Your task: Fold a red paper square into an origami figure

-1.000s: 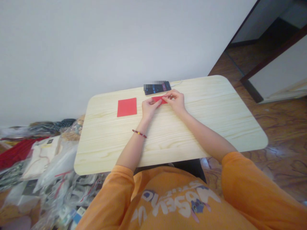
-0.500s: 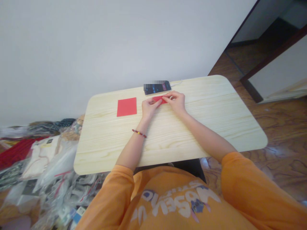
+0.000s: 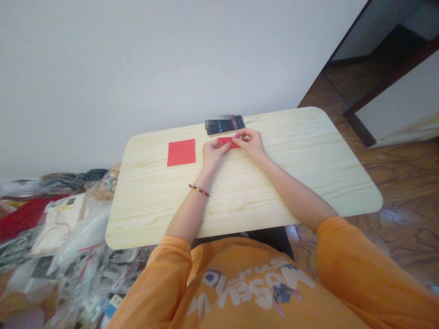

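A small folded piece of red paper (image 3: 225,140) lies near the back of the pale wooden table (image 3: 247,196), just in front of a phone. My left hand (image 3: 213,153) grips its left part, with the thumb on top. At its right part, the fingertips of my right hand (image 3: 249,141) pinch the paper; they hide some of its edge. To the left, a flat square of red paper (image 3: 181,152) rests on the table, touched by neither hand.
The phone (image 3: 224,125), with a cable, lies by the table's back edge against the white wall (image 3: 154,64). Plastic bags and clothes (image 3: 75,228) are piled at the left. A doorway and wooden floor (image 3: 401,178) show at the right.
My right hand has shifted very slightly, its fingers a little more bent over the folded paper. My left hand and the red square look unmoved.
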Demonstrator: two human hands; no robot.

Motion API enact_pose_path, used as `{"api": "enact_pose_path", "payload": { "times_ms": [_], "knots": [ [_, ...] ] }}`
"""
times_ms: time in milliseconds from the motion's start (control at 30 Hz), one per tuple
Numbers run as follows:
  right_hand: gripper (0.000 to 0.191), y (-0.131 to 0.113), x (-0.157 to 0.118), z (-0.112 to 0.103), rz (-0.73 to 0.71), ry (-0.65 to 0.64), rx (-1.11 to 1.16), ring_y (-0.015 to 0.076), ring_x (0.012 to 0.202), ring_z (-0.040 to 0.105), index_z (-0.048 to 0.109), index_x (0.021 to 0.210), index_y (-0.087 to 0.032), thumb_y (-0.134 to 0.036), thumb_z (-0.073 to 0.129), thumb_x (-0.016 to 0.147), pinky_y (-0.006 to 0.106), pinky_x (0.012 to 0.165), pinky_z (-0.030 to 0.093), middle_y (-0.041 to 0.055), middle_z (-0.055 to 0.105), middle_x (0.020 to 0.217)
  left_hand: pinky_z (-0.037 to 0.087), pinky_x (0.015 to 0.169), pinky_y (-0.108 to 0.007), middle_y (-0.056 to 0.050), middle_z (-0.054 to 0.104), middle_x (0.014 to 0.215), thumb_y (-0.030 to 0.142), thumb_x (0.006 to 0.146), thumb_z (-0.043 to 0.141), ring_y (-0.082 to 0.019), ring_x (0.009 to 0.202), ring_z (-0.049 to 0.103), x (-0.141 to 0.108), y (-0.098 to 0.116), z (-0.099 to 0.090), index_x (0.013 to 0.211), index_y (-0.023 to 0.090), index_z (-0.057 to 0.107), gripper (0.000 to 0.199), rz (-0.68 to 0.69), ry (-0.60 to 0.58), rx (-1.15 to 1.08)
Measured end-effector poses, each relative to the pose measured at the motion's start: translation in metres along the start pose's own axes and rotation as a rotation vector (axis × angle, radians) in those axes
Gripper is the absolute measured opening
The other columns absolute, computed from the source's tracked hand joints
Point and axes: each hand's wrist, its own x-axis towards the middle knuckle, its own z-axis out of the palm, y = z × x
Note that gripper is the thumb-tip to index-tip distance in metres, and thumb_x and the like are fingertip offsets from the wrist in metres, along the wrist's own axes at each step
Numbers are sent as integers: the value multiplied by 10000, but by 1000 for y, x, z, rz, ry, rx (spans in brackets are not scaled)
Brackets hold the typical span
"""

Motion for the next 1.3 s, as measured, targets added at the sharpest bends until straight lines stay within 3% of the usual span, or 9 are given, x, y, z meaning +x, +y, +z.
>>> {"api": "enact_pose_path", "payload": {
  "times_ms": [200,467,733,900,1100,1300],
  "knots": [
    [135,0,1,-2,-7,-35,-22,81,538,386,613,671,-177,-282,695,647,232,516,331,-32,546,620,505,670,-259,-67,747,799,362,570,806,-152,687,655,0,1,-1,820,129,746,348,-2,-27,-7],
    [59,-7,-6,-2,-245,23,-202,106,583,479,619,666,-186,-217,664,687,268,581,404,-3,572,681,509,683,-268,-74,746,816,343,571,816,-164,710,667,1,1,0,825,131,745,338,-8,-6,-25],
    [179,1,-4,0,-102,6,-48,120,603,543,642,774,-198,-344,693,683,264,581,436,-2,644,697,511,669,-264,-64,743,793,362,550,829,-157,698,660,1,1,0,803,137,742,349,-24,-1,-25],
    [142,4,-2,-1,-100,-5,-69,130,609,552,677,735,-187,-322,680,689,281,593,441,19,668,723,507,670,-255,-66,743,792,349,555,820,-145,681,653,1,1,-1,806,132,744,340,-10,-12,-35],
    [24,-5,-6,-1,-230,25,-283,119,564,487,654,694,-196,-198,632,706,285,589,423,12,634,714,499,646,-257,-50,730,741,336,597,792,-140,647,637,1,3,-1,767,136,743,267,-31,-13,-6],
    [110,-10,-9,0,-360,-12,-379,176,712,530,628,647,-216,-131,626,715,332,722,448,20,604,698,513,651,-277,-49,717,721,360,617,781,-154,666,645,2,4,-3,734,139,737,254,-55,-26,-49]
  ]
}}
